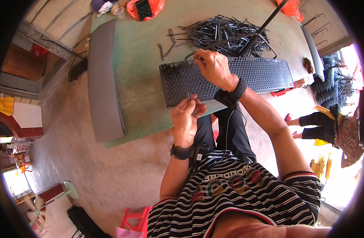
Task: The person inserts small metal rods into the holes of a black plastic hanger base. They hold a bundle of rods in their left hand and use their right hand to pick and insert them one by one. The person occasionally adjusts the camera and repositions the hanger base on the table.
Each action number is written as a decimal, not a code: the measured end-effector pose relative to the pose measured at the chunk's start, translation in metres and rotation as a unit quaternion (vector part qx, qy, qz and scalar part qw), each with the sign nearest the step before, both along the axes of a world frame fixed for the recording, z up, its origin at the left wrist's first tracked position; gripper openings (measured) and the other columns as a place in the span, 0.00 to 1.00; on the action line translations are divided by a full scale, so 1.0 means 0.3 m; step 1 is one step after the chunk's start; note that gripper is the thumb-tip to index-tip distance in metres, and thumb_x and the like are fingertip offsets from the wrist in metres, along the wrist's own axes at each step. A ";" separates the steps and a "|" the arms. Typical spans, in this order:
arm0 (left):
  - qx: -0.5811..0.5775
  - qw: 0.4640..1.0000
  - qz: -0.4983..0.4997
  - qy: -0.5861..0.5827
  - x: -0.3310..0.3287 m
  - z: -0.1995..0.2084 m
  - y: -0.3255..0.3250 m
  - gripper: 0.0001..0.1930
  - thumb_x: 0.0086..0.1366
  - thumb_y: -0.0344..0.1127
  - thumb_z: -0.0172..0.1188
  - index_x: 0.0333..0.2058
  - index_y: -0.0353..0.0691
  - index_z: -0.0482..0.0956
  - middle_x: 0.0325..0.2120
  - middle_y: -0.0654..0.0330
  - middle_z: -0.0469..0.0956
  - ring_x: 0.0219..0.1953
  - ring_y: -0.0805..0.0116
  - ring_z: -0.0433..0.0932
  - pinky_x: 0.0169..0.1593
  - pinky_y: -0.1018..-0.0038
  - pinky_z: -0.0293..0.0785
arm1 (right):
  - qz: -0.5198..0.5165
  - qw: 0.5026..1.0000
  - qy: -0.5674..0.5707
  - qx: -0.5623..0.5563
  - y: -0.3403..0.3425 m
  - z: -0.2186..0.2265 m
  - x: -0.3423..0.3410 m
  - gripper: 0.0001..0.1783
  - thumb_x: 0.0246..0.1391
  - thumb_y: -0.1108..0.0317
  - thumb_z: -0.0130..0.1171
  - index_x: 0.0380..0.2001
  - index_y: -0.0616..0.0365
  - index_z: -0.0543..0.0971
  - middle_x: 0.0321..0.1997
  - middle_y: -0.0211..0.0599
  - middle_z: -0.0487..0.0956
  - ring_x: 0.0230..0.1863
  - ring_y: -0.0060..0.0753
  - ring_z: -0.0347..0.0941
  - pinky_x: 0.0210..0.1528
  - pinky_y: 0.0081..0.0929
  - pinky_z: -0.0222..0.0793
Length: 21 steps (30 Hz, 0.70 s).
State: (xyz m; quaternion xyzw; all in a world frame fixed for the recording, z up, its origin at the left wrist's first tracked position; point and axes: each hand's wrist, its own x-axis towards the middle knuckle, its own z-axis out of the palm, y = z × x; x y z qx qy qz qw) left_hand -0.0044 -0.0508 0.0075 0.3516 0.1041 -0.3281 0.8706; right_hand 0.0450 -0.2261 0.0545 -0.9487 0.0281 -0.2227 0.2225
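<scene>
A long dark panel [245, 71] full of round holes lies across the near edge of the green table. Several short black pieces [176, 68] stand in the holes at its far left corner. My left hand [184, 121] is at the panel's near edge, closed in a pinch on a thin dark strip [189, 95] that points up over the holes. My right hand [214, 68] hovers above the panel's far left part, fingers curled together; what they hold, if anything, is hidden. Beyond the panel lies a heap of loose black strips [225, 33].
A grey perforated sheet [102, 79] rests along the left side of the table [142, 87]. A dark pole [265, 27] slants over the heap. Orange bags [150, 10] sit at the far edge. A pink stool [136, 218] stands behind on the floor; another person [324, 127] is at the right.
</scene>
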 end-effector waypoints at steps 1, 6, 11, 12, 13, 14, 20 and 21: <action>-0.002 1.000 -0.004 0.002 -0.003 -0.003 -0.004 0.09 0.61 0.28 0.54 0.40 0.30 0.74 0.28 0.57 0.76 0.29 0.63 0.78 0.35 0.67 0.77 | -0.001 1.000 0.006 -0.001 -0.002 0.008 0.002 0.05 0.46 0.69 0.55 0.27 0.57 0.76 0.23 0.44 0.77 0.27 0.50 0.74 0.26 0.41 0.68; 0.000 1.000 -0.019 0.007 -0.016 -0.022 -0.017 0.09 0.62 0.28 0.53 0.39 0.30 0.74 0.28 0.57 0.76 0.29 0.63 0.78 0.35 0.66 0.77 | 0.040 0.999 -0.014 -0.011 -0.027 -0.008 0.044 0.03 0.45 0.71 0.55 0.26 0.57 0.75 0.18 0.43 0.75 0.23 0.48 0.73 0.24 0.37 0.67; 0.013 1.000 -0.011 0.009 -0.016 -0.014 -0.014 0.09 0.62 0.28 0.53 0.39 0.30 0.74 0.27 0.58 0.75 0.29 0.63 0.78 0.35 0.65 0.77 | 0.045 0.998 0.029 -0.021 -0.040 0.022 0.062 0.03 0.44 0.72 0.55 0.25 0.57 0.74 0.18 0.44 0.75 0.23 0.50 0.73 0.24 0.39 0.67; 0.018 1.000 -0.011 0.009 -0.017 -0.011 -0.013 0.09 0.62 0.28 0.54 0.39 0.30 0.74 0.27 0.58 0.75 0.29 0.63 0.78 0.35 0.65 0.77 | 0.045 0.999 0.025 -0.016 -0.038 0.020 0.061 0.03 0.44 0.72 0.55 0.25 0.57 0.74 0.18 0.44 0.75 0.23 0.50 0.73 0.24 0.39 0.67; 0.015 1.000 -0.011 0.010 -0.018 -0.011 -0.014 0.09 0.62 0.28 0.54 0.39 0.30 0.74 0.27 0.58 0.75 0.29 0.63 0.78 0.35 0.66 0.77 | 0.043 0.999 0.022 -0.012 -0.033 0.017 0.056 0.03 0.44 0.72 0.55 0.26 0.57 0.74 0.18 0.44 0.75 0.24 0.51 0.73 0.24 0.39 0.67; 0.012 1.000 -0.011 0.011 -0.020 -0.012 -0.015 0.09 0.62 0.28 0.54 0.39 0.30 0.74 0.27 0.58 0.75 0.29 0.63 0.78 0.35 0.66 0.77 | 0.041 0.999 0.018 -0.008 -0.031 0.013 0.053 0.03 0.45 0.72 0.55 0.26 0.57 0.74 0.18 0.44 0.75 0.24 0.51 0.73 0.24 0.39 0.67; 0.014 1.000 -0.011 0.012 -0.021 -0.017 -0.016 0.09 0.61 0.28 0.54 0.40 0.31 0.74 0.27 0.58 0.76 0.28 0.64 0.78 0.35 0.66 0.77 | 0.055 0.996 0.026 -0.063 -0.038 -0.029 0.029 0.06 0.45 0.69 0.58 0.29 0.58 0.74 0.21 0.42 0.77 0.24 0.48 0.74 0.24 0.37 0.68; 0.015 1.000 -0.012 0.014 -0.021 -0.018 -0.017 0.09 0.61 0.28 0.54 0.40 0.31 0.75 0.27 0.58 0.76 0.28 0.64 0.78 0.35 0.66 0.77 | 0.044 0.999 0.003 -0.031 -0.037 -0.028 0.021 0.08 0.45 0.69 0.58 0.29 0.59 0.74 0.21 0.44 0.77 0.24 0.49 0.74 0.24 0.38 0.68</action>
